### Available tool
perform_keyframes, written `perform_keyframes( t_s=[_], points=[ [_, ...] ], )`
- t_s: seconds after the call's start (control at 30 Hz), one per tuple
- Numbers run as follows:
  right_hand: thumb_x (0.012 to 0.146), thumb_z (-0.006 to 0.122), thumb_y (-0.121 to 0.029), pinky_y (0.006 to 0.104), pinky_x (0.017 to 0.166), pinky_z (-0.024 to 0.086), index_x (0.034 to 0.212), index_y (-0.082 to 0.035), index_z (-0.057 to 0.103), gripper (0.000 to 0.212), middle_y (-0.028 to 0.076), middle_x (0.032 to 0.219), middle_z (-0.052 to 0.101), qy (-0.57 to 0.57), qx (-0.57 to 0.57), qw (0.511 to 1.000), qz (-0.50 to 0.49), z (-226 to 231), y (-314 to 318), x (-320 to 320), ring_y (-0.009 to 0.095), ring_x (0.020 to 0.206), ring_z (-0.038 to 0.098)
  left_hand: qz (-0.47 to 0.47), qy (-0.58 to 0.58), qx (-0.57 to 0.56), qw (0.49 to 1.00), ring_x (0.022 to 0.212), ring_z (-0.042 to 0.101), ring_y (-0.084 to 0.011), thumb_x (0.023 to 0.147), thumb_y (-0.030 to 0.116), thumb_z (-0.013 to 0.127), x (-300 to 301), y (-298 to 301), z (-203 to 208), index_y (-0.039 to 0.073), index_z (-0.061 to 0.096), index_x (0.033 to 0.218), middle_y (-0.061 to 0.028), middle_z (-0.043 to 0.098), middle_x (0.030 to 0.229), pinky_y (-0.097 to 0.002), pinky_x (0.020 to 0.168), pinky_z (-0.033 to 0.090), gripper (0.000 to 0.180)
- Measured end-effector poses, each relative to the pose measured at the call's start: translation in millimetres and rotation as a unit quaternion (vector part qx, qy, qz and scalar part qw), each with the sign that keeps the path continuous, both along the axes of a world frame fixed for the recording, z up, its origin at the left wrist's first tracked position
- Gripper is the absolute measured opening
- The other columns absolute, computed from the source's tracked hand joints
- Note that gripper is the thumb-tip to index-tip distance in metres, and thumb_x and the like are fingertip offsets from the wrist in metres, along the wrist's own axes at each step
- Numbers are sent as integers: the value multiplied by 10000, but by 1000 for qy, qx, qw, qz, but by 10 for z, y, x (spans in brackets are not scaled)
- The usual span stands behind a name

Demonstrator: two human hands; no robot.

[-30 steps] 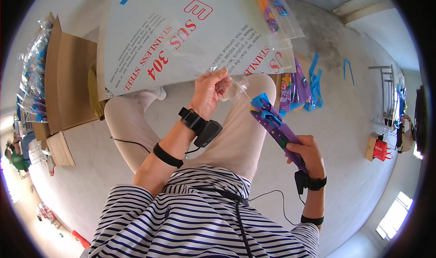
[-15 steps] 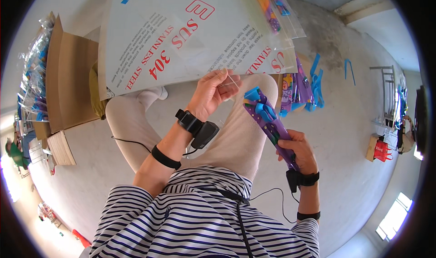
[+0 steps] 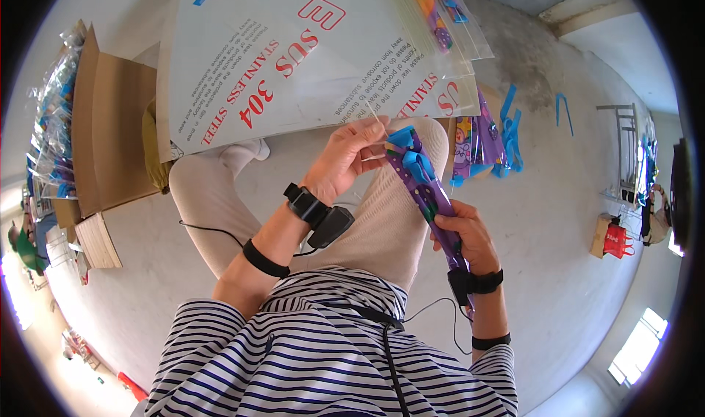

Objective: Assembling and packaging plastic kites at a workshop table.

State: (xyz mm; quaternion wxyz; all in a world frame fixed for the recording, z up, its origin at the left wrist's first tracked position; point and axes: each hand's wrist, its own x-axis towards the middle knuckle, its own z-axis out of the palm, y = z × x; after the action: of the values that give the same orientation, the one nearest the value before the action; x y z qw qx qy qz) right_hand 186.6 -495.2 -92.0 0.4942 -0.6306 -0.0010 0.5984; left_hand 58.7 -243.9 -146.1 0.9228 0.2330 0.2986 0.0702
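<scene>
Right hand [image 3: 470, 233]: I see it wrapped around the lower part of a purple bundle [image 3: 433, 208], thumb lying across the top.
Purple bundle: long, narrow and spotted with small patterns, it slants over the person's right thigh, its upper end pointing away from the body and its lower end running toward the right wrist; blue strips [image 3: 417, 166] show near the upper end.
Left hand [image 3: 339, 156]: thumb and forefinger pinch a thin clear strip [image 3: 373, 111]; the fingertips are right at the bundle's upper end, though whether they touch it I can't tell from here.
Pale board [image 3: 220, 72]: printed in red and black, it spreads out beyond the knees, with clear packets [image 3: 432, 20] of colourful pieces near its far right corner.
Beside the right knee: patterned purple pieces [image 3: 490, 138] sit next to a cluster of loose blue bands [image 3: 512, 144].
Off to the left: an open cardboard box [image 3: 114, 127], with shiny wrapped packages [image 3: 55, 123] heaped along its outer side.
Over by the right wall: a red bag [image 3: 617, 243].
Wrists: each wears a black strap, a small device attached.
</scene>
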Motion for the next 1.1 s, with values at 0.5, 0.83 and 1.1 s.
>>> perform_keyframes(
  t_s=[0.5,0.83,1.1],
  points=[
    [940,625,-161,279,560,554,1076,25,618,230,105,788,676,-1,-6,999,47,-58,131,-135,177,605,668,56,82,141,985,825,704,-180,772,-101,740,104,-278,-124,24,548,1090,-80,699,935,-336,740,588,392],
    [971,610,-222,248,465,517,973,35,657,261,71,710,647,-64,-36,997,10,-43,149,-197,129,562,633,41,67,115,990,881,693,-169,865,90,750,33,-232,-110,34,574,1190,-95,704,1000,-328,777,568,374],
    [971,615,-239,221,472,508,922,0,666,249,64,671,645,-19,-49,998,16,-10,99,-159,114,526,622,58,-42,-37,997,1102,644,-220,1021,415,526,6,-144,-128,67,570,1318,-146,649,1265,-378,967,509,460]
  ],
)
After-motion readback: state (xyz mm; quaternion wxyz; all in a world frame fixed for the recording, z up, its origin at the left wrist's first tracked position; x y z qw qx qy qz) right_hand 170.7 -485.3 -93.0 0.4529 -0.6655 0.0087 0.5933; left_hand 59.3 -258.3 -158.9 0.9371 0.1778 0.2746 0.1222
